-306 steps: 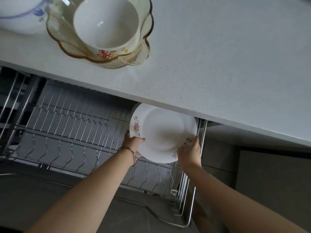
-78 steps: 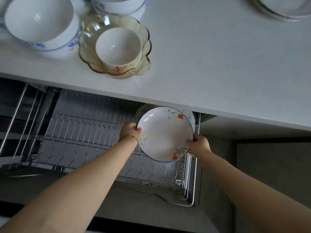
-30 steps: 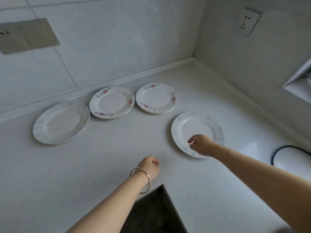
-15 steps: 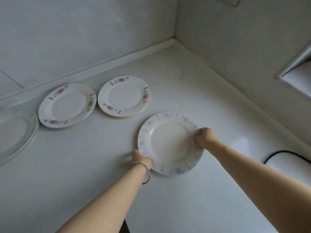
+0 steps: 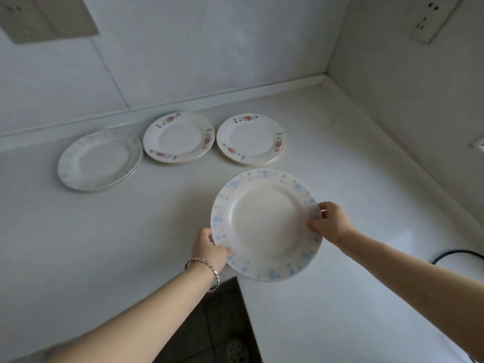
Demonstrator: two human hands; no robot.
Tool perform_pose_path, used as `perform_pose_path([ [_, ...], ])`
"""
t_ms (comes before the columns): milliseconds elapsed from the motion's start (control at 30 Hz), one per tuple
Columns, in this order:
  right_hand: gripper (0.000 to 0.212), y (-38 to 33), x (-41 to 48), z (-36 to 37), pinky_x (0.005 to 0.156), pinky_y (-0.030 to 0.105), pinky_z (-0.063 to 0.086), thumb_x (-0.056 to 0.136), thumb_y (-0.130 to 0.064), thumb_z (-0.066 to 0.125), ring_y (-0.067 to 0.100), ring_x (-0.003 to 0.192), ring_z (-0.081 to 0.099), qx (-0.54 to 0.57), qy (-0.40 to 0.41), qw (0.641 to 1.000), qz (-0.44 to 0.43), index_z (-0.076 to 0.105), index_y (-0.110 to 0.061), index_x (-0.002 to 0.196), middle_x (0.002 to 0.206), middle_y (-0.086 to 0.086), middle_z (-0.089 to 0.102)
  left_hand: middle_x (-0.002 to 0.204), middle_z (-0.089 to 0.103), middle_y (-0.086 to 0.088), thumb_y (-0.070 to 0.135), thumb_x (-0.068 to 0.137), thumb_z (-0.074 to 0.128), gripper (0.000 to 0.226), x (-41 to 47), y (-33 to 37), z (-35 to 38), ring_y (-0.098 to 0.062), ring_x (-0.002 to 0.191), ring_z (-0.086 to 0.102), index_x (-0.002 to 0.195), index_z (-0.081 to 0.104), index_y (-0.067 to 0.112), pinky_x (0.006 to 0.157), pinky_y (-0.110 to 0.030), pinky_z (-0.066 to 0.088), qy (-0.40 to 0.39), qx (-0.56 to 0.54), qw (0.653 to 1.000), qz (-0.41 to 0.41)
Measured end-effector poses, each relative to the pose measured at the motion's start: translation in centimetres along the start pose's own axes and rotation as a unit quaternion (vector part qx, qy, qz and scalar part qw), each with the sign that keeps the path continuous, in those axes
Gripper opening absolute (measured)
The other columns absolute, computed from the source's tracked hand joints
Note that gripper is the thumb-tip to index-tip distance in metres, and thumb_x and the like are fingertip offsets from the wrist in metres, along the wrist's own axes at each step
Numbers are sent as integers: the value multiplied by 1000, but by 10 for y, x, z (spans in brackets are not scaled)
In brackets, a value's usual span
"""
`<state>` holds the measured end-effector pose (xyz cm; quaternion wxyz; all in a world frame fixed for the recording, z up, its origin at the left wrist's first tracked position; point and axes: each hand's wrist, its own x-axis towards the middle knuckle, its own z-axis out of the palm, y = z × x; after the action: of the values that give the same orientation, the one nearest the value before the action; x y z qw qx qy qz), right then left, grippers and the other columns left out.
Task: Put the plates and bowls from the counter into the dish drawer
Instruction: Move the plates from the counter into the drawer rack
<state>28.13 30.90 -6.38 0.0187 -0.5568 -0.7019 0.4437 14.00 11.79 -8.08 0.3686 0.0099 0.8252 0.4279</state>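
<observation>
A white plate with blue speckles on its rim (image 5: 264, 224) is held above the corner counter (image 5: 104, 244), tilted slightly toward me. My left hand (image 5: 209, 248) grips its lower left rim; my right hand (image 5: 330, 221) pinches its right rim. Further back on the counter lie two small stacks of white plates with red flowers (image 5: 179, 137) (image 5: 251, 139) and a pale stack with faint blue trim (image 5: 100, 160). The dish drawer is out of view.
Tiled walls meet in a corner at the back right, with a wall socket (image 5: 429, 20) high up. A black cable (image 5: 461, 254) curves on the counter at the right. Dark floor (image 5: 209, 326) shows past the counter's inner corner below the plate.
Both hands closed on the blue-speckled plate and raised it off the counter toward me. Earlier, a plate with orange flowers went into the drawer rack.
</observation>
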Motion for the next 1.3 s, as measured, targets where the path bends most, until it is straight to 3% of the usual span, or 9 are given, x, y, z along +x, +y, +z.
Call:
perform_pose_path([
  [167, 35, -40, -70, 85, 69, 31, 49, 78, -1, 58, 26, 80, 58, -47, -68, 996, -39, 60, 0, 113, 90, 11, 62, 97, 57, -4, -10, 76, 63, 36, -38, -63, -109, -28, 99, 62, 104, 52, 10, 85, -41, 55, 60, -49, 996, -41],
  [300, 35, -66, -154, 171, 76, 37, 52, 80, -1, 59, 28, 84, 59, -70, -126, 987, -76, 56, 0, 114, 93, 13, 61, 108, 63, -16, -16, 73, 59, 30, -77, -144, -205, -31, 97, 62, 81, 50, 11, 83, -49, 55, 105, -118, 986, -62],
  [433, 37, -74, -249, 260, 86, 40, 53, 82, -5, 62, 33, 97, 61, -82, -180, 975, -100, 53, 0, 118, 106, 16, 63, 97, 65, -12, -11, 74, 57, 26, -122, -238, -296, -26, 90, 61, 97, 56, 2, 58, -28, 57, 129, -132, 980, -80],
  [567, 32, -73, -336, 346, 89, 41, 53, 81, -5, 63, 27, 90, 62, -96, -219, 965, -107, 60, 0, 112, 103, 14, 67, 100, 60, -11, -14, 76, 55, 29, -161, -325, -375, -29, 98, 60, 77, 51, 15, 78, -41, 56, 163, -173, 965, -113],
  [800, 24, -66, -428, 452, 78, 36, 54, 79, -3, 63, 24, 84, 60, -115, -272, 952, -83, 58, -6, 103, 82, 3, 60, 115, 63, -22, -20, 77, 51, 34, -196, -424, -471, -35, 97, 61, 102, 59, 2, 81, -52, 54, 178, -183, 948, -193],
  [933, 37, -66, -446, 508, 73, 33, 51, 80, -6, 64, 23, 84, 58, -112, -298, 947, -54, 55, -4, 116, 96, 7, 60, 117, 62, -23, -19, 80, 48, 39, -189, -455, -507, -37, 102, 60, 114, 58, -3, 81, -49, 54, 182, -163, 944, -222],
  [1067, 43, -69, -456, 561, 85, 41, 54, 80, -6, 61, 30, 94, 61, -105, -321, 941, -13, 50, -5, 122, 104, 13, 60, 113, 65, -21, -16, 80, 50, 34, -176, -481, -543, -38, 106, 62, 110, 61, -3, 85, -55, 53, 202, -119, 940, -249],
  [1167, 38, -74, -459, 600, 74, 41, 58, 85, -7, 54, 30, 88, 60, -72, -344, 935, 40, 48, -9, 122, 93, 10, 58, 101, 61, -15, -16, 81, 50, 33, -157, -504, -572, -39, 107, 60, 110, 60, -4, 87, -55, 53, 220, -113, 934, -259],
  [1300, 29, -83, -463, 654, 39, 23, 54, 91, -10, 52, 32, 93, 62, -13, -368, 920, 132, 46, -18, 118, 121, 16, 58, 109, 64, -16, -16, 79, 51, 38, -115, -536, -610, -36, 107, 61, 113, 58, -1, 90, -51, 53, 223, -67, 938, -259],
])
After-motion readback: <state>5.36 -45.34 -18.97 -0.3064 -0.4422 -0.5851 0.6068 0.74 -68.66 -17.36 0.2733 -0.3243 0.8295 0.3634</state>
